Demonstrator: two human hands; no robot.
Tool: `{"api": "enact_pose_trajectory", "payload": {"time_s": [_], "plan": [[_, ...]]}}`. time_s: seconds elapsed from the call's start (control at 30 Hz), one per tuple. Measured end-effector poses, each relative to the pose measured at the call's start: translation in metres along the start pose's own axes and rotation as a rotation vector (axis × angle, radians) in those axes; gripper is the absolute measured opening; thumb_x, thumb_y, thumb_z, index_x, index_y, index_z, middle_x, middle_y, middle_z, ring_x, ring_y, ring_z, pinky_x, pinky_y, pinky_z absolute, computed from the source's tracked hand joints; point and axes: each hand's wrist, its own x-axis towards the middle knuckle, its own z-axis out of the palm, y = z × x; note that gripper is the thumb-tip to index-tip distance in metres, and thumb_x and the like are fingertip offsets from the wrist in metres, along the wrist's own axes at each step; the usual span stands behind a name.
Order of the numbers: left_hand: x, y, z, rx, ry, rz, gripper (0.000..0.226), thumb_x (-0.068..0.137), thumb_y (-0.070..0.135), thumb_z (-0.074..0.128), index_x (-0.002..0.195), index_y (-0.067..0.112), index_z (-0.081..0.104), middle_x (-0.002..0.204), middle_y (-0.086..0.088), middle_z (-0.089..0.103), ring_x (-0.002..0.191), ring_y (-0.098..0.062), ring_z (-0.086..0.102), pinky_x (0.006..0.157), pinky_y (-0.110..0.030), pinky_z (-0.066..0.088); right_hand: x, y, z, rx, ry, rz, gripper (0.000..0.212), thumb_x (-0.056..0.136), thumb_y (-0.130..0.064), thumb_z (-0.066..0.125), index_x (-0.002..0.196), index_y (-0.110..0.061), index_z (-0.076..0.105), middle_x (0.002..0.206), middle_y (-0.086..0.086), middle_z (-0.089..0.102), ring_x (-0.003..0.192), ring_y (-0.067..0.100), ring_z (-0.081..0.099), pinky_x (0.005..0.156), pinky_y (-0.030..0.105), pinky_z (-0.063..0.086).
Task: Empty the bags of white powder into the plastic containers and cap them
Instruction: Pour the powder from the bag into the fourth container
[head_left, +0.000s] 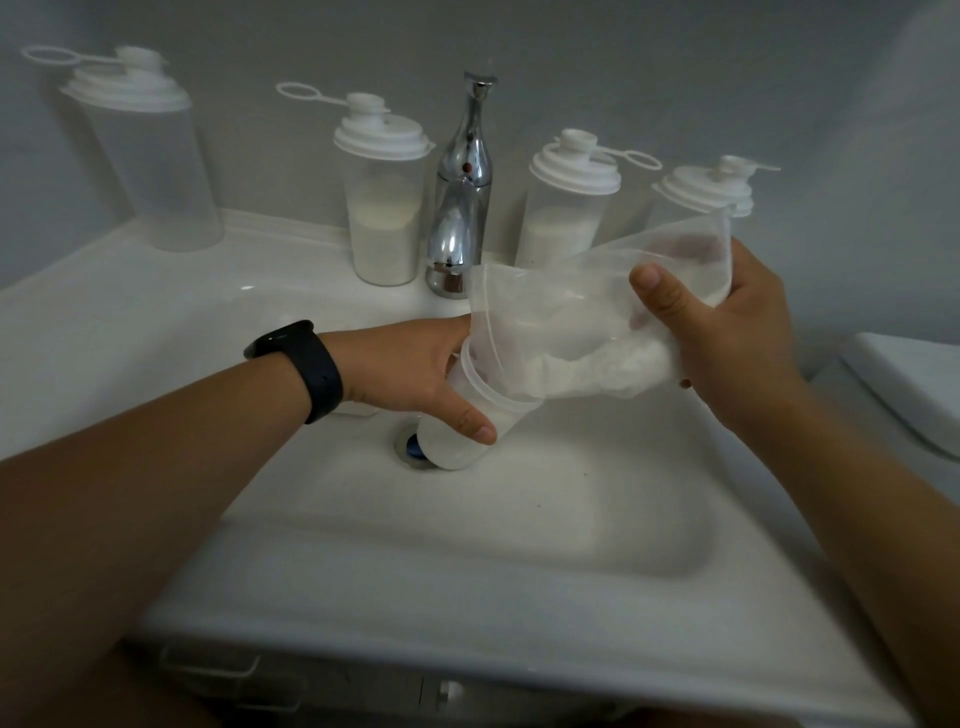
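A white ceramic washbasin (519, 551) is seen filling most of the view, set against a grey wall (675, 62). A chrome tap (462, 192) is mounted upright at the middle of its back ledge. A round metal drain (410, 448) is set in the basin floor. A white rounded fixture (914, 384) is partly shown at the right edge.

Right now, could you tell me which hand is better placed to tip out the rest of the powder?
The right hand: it already grips the bag by its raised end, mouth in the container, which the left hand steadies.
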Motion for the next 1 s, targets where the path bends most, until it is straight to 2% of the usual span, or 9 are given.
{"api": "enact_pose_trajectory", "payload": {"time_s": [0.2, 0.33, 0.53, 0.63, 0.8, 1.0], "plan": [[0.0006, -0.0005, -0.0002, 0.014, 0.003, 0.007, 0.097, 0.064, 0.045, 0.095, 0.146, 0.038, 0.042, 0.136, 0.023, 0.061, 0.126, 0.001, 0.058, 0.114, -0.038, 0.046, -0.0001, 0.0006, -0.0002, -0.011, -0.006, 0.000, 0.015, 0.088, -0.043, 0.071, 0.099, -0.037, 0.065, 0.077, -0.019, 0.073, 0.066, 0.002, 0.069, 0.050, 0.010, 0.046], [0.0003, -0.0013, -0.0001, 0.009, 0.010, 0.005, 0.103, 0.058, 0.054, 0.091, 0.147, 0.036, 0.042, 0.136, 0.023, 0.061, 0.127, 0.000, 0.058, 0.114, -0.039, 0.046, -0.0007, 0.0003, 0.0009, -0.003, -0.015, 0.000, 0.018, 0.087, -0.045, 0.072, 0.100, -0.036, 0.065, 0.077, -0.020, 0.073, 0.067, 0.002, 0.069, 0.051, 0.009, 0.045], [-0.0003, -0.0002, -0.0007, 0.013, 0.003, -0.004, 0.098, 0.065, 0.044, 0.096, 0.146, 0.037, 0.042, 0.137, 0.023, 0.061, 0.127, 0.001, 0.058, 0.114, -0.039, 0.046, -0.0006, -0.0012, 0.0005, -0.011, -0.004, 0.000, 0.018, 0.087, -0.045, 0.071, 0.101, -0.034, 0.065, 0.076, -0.021, 0.072, 0.065, 0.001, 0.068, 0.050, 0.009, 0.045], [-0.0002, -0.0001, -0.0007, 0.022, 0.005, 0.007, 0.102, 0.060, 0.053, 0.092, 0.148, 0.036, 0.041, 0.138, 0.023, 0.060, 0.128, 0.000, 0.057, 0.114, -0.039, 0.045, -0.0010, -0.0009, 0.0009, -0.009, -0.018, 0.013, 0.024, 0.086, -0.044, 0.070, 0.103, -0.029, 0.066, 0.077, -0.019, 0.072, 0.065, 0.002, 0.068, 0.050, 0.009, 0.044], [-0.0005, -0.0005, -0.0006, 0.023, -0.001, -0.001, 0.103, 0.060, 0.055, 0.090, 0.148, 0.037, 0.040, 0.138, 0.024, 0.060, 0.128, 0.000, 0.057, 0.114, -0.039, 0.045, -0.0002, 0.0000, 0.0005, -0.002, -0.022, 0.014, 0.021, 0.087, -0.044, 0.071, 0.103, -0.032, 0.066, 0.079, -0.022, 0.073, 0.069, -0.001, 0.069, 0.052, 0.008, 0.045], [-0.0010, 0.0010, -0.0008, 0.006, 0.000, -0.001, 0.098, 0.064, 0.044, 0.096, 0.146, 0.037, 0.042, 0.136, 0.024, 0.061, 0.127, 0.002, 0.057, 0.115, -0.037, 0.045, 0.0008, 0.0000, -0.0008, 0.005, -0.012, 0.020, 0.022, 0.086, -0.045, 0.072, 0.102, -0.032, 0.066, 0.078, -0.021, 0.073, 0.067, 0.000, 0.068, 0.051, 0.009, 0.045]]}}
